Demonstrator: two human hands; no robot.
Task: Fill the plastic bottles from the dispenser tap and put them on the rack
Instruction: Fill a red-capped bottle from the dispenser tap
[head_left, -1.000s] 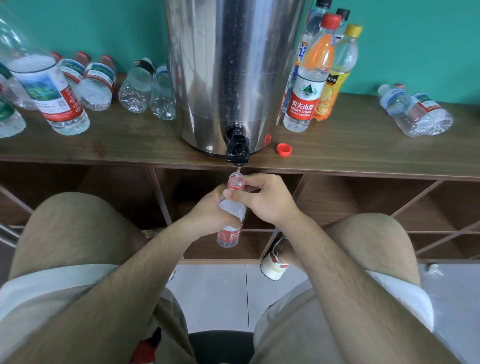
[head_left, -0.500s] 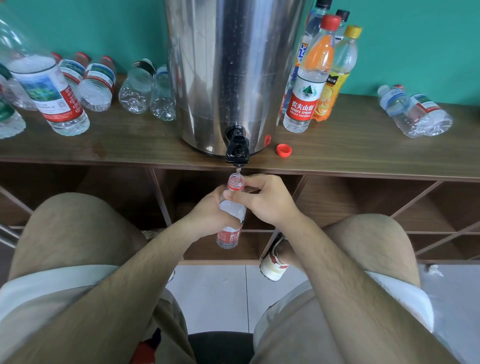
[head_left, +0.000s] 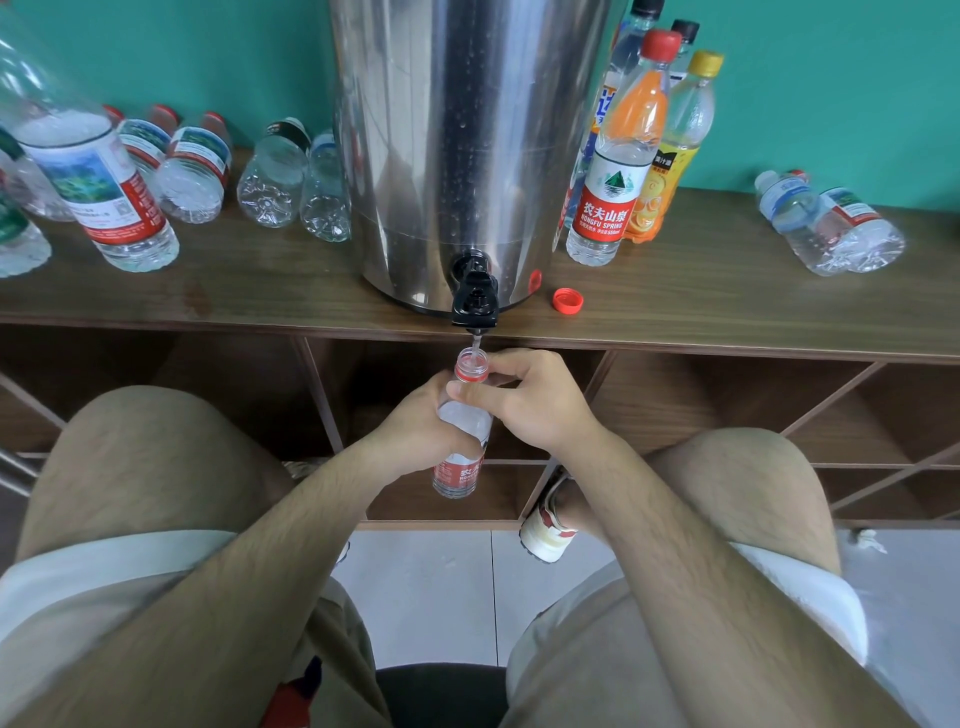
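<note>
A steel dispenser stands on the wooden rack top, its black tap hanging over the front edge. Under the tap I hold a clear plastic bottle with a red label, its open neck right below the spout. A thin stream of water runs into it. My left hand grips the bottle's body from the left. My right hand holds its shoulder and neck from the right. The bottle's red cap lies on the top beside the dispenser.
Several bottles lie and stand at the left of the rack top, three tall capped ones stand right of the dispenser, and two more lie at the far right. Open wooden compartments sit below. My knees flank the bottle.
</note>
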